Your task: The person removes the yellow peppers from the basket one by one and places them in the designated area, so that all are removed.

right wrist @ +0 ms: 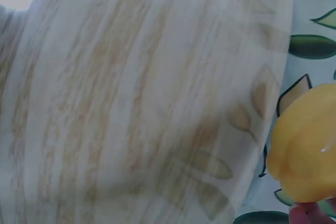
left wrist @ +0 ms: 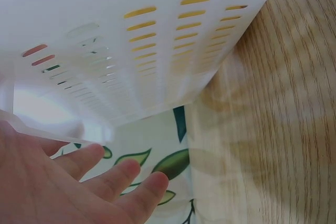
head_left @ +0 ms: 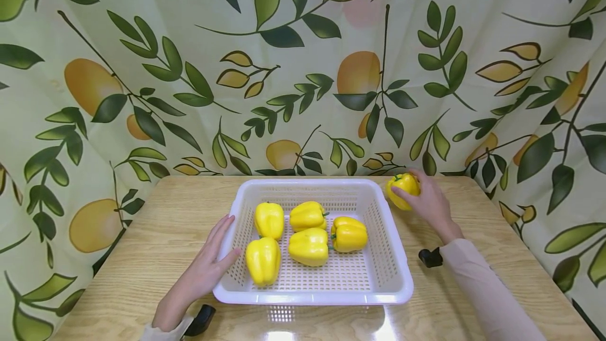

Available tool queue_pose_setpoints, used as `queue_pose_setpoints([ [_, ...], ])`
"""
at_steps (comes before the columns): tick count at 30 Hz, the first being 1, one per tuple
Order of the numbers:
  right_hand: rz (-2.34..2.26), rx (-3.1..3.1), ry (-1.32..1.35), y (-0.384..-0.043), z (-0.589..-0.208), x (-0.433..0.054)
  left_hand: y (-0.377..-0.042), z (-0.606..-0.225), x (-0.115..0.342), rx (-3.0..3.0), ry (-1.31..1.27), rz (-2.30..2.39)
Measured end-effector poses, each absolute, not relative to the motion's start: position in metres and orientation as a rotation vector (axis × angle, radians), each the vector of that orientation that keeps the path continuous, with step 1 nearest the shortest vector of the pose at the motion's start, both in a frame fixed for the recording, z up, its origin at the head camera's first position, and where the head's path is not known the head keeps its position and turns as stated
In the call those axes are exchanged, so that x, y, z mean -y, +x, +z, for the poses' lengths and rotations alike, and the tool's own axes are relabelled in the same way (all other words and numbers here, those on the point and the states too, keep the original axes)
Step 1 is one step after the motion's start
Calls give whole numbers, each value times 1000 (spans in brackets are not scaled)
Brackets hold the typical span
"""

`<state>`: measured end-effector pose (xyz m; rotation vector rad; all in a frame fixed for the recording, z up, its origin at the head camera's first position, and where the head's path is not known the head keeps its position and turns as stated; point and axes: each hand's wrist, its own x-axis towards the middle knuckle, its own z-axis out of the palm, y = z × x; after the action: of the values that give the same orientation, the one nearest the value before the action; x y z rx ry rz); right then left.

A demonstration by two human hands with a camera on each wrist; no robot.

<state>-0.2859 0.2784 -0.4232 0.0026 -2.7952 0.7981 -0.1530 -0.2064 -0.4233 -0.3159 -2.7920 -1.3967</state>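
Note:
A white perforated plastic basket (head_left: 312, 298) holds several yellow bell peppers, among them one bell pepper (head_left: 263, 262) at the near left. At the basket's left rim rests my left hand (head_left: 208, 262), thumb over the edge and the other fingers outside. The left wrist view shows those fingers (left wrist: 126, 179) fairly straight beside the slotted wall (left wrist: 142, 51); the thumb is hidden there. Right of the basket's far corner, my right hand (head_left: 428, 199) grips another yellow bell pepper (head_left: 402, 189), its green stem end showing. That pepper (right wrist: 310, 145) appears at the right wrist view's edge, with fingertips below it.
The basket stands on a wood-grain table (head_left: 180, 209). Behind and beside the table hangs a curtain (head_left: 303, 93) printed with leaves and fruit. Dark wrist-worn devices show at the left wrist (head_left: 201, 320) and the right wrist (head_left: 430, 258).

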Motion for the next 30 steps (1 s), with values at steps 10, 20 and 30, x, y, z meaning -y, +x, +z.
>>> queue_pose_setpoints([
  [10, 789, 2822, -12, -290, -430, -281, -153, -424, 206, 2794, -309, -1397],
  [20, 796, 2847, -49, -291, -437, -281, -152, -421, 207, 2784, -322, -1401],
  [30, 765, 2984, -38, -294, -436, -282, -153, -423, 207, 2782, -327, -1393],
])
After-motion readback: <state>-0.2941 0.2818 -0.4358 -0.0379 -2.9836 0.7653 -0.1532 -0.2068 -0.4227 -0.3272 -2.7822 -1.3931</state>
